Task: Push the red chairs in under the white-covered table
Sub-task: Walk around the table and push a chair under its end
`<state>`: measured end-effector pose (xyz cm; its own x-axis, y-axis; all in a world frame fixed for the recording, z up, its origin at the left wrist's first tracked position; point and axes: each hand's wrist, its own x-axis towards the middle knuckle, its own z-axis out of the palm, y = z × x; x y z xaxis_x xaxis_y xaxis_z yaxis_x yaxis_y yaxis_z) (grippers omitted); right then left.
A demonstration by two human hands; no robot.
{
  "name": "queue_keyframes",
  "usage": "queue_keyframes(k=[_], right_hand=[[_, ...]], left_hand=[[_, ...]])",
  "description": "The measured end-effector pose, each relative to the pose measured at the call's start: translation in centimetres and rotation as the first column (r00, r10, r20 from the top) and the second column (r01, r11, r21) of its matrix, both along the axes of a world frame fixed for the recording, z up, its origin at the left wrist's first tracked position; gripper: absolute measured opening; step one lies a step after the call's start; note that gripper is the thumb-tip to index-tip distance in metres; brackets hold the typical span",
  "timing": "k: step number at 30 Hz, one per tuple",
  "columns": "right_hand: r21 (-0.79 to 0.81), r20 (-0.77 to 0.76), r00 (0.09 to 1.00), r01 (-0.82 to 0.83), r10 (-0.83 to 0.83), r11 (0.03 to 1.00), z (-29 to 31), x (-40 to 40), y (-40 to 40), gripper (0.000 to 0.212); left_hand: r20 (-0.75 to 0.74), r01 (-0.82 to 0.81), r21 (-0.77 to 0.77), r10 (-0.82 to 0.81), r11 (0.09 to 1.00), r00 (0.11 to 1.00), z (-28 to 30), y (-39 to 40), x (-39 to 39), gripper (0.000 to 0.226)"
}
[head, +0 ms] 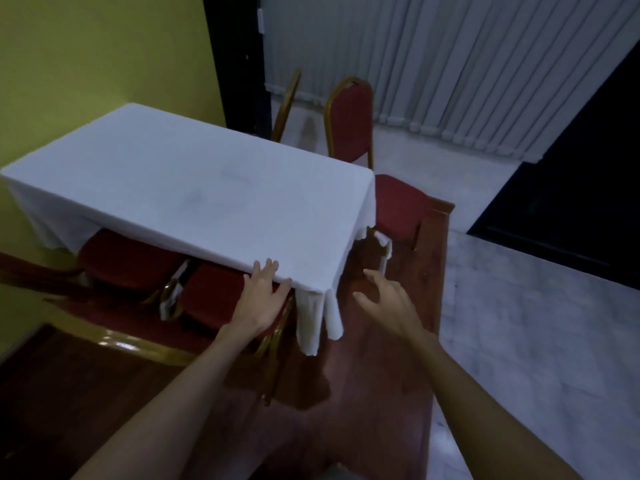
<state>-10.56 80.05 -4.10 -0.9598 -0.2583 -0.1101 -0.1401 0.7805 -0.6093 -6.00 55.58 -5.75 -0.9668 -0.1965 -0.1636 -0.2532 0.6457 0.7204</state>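
A table under a white cloth (194, 174) stands in the middle. Two red chairs with gold frames sit partly under its near long side: one on the left (128, 261) and one near the corner (214, 296). My left hand (261, 297) lies flat, fingers spread, on the corner chair's seat at the cloth's edge. My right hand (384, 303) hovers open over the floor right of the hanging cloth corner, touching nothing. A third red chair (398, 206) stands at the table's right end, seat partly under the cloth. A fourth red chair (349, 123) stands behind the far side.
A yellow wall (104, 53) runs along the left. White vertical blinds (450, 71) hang at the back. The table stands on a reddish wooden platform (391, 358) with a marble floor (536, 334) to the right. A gold chair frame (285, 105) shows behind the table.
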Motion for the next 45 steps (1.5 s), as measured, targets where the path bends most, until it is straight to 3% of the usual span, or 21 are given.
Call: queue_keyframes(k=[10, 16, 22, 26, 29, 31, 37, 41, 45], right_hand=[[-0.050, -0.043, 0.989, 0.140, -0.142, 0.989, 2.3, -9.9, 12.7, 0.050], [0.008, 0.050, 0.981, 0.185, -0.185, 0.983, 0.7, -19.3, 18.0, 0.072], [0.025, 0.039, 0.969, 0.244, -0.245, 0.969, 2.9, -32.4, 23.3, 0.050], [0.014, -0.004, 0.964, 0.265, -0.265, 0.964, 3.0, -39.7, 27.4, 0.065], [0.031, -0.010, 0.952, 0.306, -0.306, 0.952, 3.4, -44.2, 30.9, 0.052], [-0.002, -0.020, 0.944, 0.329, -0.329, 0.944, 3.3, -47.9, 33.4, 0.043], [-0.135, -0.056, 0.969, 0.232, -0.241, 0.963, 1.7, -61.1, 40.1, 0.048], [-0.078, 0.000, 0.996, 0.090, -0.090, 0.993, 1.6, -70.6, 44.6, 0.060], [-0.070, 0.026, 0.998, -0.049, 0.051, 0.996, 2.0, -80.8, 46.6, 0.055]], left_hand=[[0.058, 0.165, 0.026, -0.166, 0.986, 0.984, 0.6, 14.0, -11.9, 0.062], [0.133, 0.282, 0.026, -0.283, 0.959, 0.950, -1.7, 18.7, -23.1, 0.062], [0.103, 0.285, 0.112, -0.296, 0.952, 0.950, -1.2, 23.7, -37.6, 0.059], [0.100, 0.361, 0.087, -0.369, 0.928, 0.924, -1.3, 27.7, -45.8, 0.060], [0.113, 0.441, 0.051, -0.444, 0.896, 0.889, -1.5, 31.0, -51.2, 0.062], [0.116, 0.428, 0.080, -0.435, 0.900, 0.893, -1.9, 33.4, -55.3, 0.062], [0.138, 0.362, 0.164, -0.384, 0.918, 0.913, -3.8, 41.2, -67.0, 0.057], [0.106, 0.185, 0.303, -0.226, 0.935, 0.968, -2.7, 46.7, -73.6, 0.056], [0.098, 0.033, 0.351, -0.072, 0.936, 0.993, -1.7, 49.6, -79.6, 0.055]])
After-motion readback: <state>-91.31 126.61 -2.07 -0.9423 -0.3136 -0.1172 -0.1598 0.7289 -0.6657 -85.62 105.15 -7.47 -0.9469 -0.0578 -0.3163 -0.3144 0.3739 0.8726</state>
